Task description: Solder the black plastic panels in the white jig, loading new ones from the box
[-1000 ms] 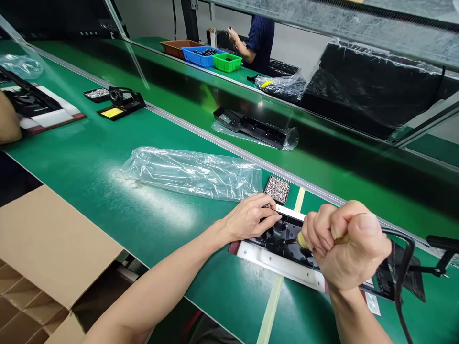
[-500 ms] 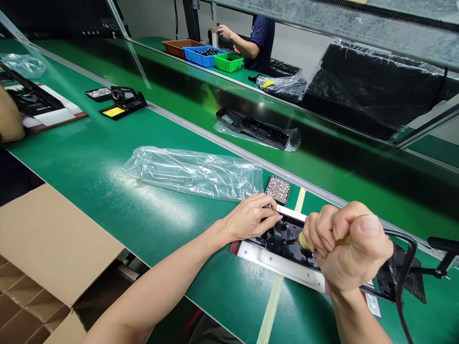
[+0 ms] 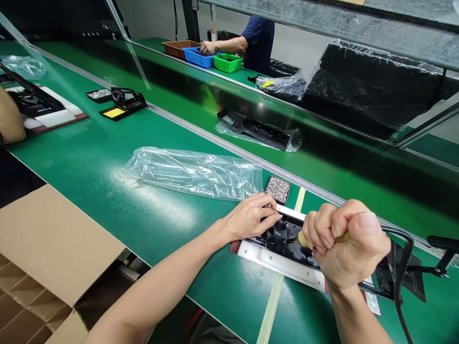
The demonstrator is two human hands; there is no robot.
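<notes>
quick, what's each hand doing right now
Left hand: fingertips pinched on the black part.
Right hand: fisted grip shut on a corded tool.

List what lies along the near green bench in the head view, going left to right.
Cardboard box → yellow-padded black stand → clear plastic bag → left hand → small tray of screws → right hand, fist closed on a corded tool over the black part.

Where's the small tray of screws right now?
In the head view the screw tray lies on the green bench just beyond the left hand, beside the right end of the clear plastic bag.
</notes>
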